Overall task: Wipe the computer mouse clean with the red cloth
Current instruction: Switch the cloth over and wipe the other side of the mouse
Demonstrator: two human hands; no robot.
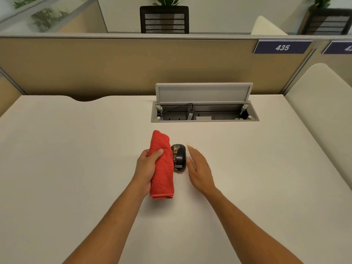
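A black computer mouse (180, 158) lies on the white desk (76, 159), with light specks of dirt on its front left part. My left hand (147, 164) grips a folded red cloth (162, 168) just left of the mouse; the cloth's edge touches or overlaps the mouse's left side. My right hand (199, 169) is flat with straight fingers just right of the mouse, holding nothing. Whether its fingers touch the mouse I cannot tell.
An open cable box (204, 113) with a raised grey lid and a plugged cable sits in the desk behind the mouse. A tan partition (114, 67) with a "435" sign bounds the far edge. A cream chair back (323, 111) stands at the right.
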